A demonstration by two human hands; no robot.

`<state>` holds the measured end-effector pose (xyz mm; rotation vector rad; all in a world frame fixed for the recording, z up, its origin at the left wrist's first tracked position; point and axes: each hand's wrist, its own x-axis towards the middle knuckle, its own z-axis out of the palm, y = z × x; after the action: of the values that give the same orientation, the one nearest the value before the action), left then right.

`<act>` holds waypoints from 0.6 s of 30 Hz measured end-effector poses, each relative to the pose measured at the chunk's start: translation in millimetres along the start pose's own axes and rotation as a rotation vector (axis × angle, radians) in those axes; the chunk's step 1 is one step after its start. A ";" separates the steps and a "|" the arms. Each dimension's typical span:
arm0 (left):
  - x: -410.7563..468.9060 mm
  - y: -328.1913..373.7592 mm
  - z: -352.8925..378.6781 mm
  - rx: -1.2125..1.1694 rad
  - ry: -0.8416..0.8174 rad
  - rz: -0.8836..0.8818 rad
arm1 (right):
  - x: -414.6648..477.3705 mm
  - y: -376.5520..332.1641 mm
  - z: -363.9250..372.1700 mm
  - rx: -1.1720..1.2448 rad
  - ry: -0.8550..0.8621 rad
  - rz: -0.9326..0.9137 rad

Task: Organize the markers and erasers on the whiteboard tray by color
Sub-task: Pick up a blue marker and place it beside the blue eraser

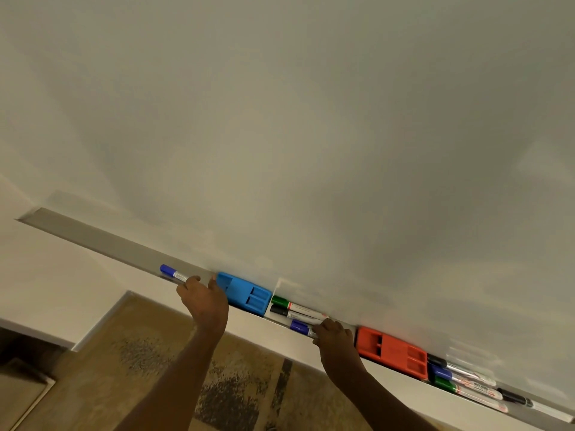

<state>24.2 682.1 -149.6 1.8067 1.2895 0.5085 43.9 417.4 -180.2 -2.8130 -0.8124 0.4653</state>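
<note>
A grey tray point(93, 236) runs along the whiteboard's lower edge, slanting down to the right. My left hand point(203, 301) grips a blue-capped marker point(173, 273) lying on the tray, just left of a blue eraser point(245, 293). My right hand point(334, 335) holds a second blue-capped marker point(300, 327), next to a green-capped marker point(292, 304) and a black-capped marker point(287, 312). An orange eraser point(390, 353) sits to the right of that hand. Further right lie several markers point(463, 379) with black, blue and green caps.
The whiteboard point(311, 135) fills most of the view. Below the tray is a pale wall and a brown patterned floor point(140, 353). The tray's left stretch holds nothing but the one marker.
</note>
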 end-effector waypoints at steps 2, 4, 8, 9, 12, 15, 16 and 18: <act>-8.8 1.6 -0.5 0.007 -0.016 0.019 | -1.9 0.4 0.6 0.013 0.011 0.004; -21.6 3.5 -0.2 0.008 -0.026 0.051 | -5.1 0.2 0.4 0.026 0.025 0.011; -52.9 10.5 2.5 -0.009 -0.064 0.083 | -11.5 -1.0 -1.8 0.048 0.079 0.002; -61.7 12.5 3.9 -0.005 -0.075 0.092 | -13.7 -0.8 -2.8 0.055 0.096 -0.006; -88.7 19.1 9.5 -0.003 -0.128 0.117 | -20.2 0.7 -9.1 0.069 0.151 -0.034; -120.4 25.4 18.8 -0.011 -0.221 0.146 | -27.0 2.0 -19.1 0.065 0.212 -0.064; -132.3 26.8 22.3 -0.004 -0.248 0.154 | -29.7 2.7 -23.0 0.059 0.229 -0.072; -158.4 29.6 30.0 0.010 -0.290 0.161 | -37.7 7.6 -30.1 0.051 0.252 -0.076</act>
<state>1.2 522.5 -120.6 1.9213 0.9569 0.3116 27.6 388.1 -144.6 -2.7089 -0.8356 0.1141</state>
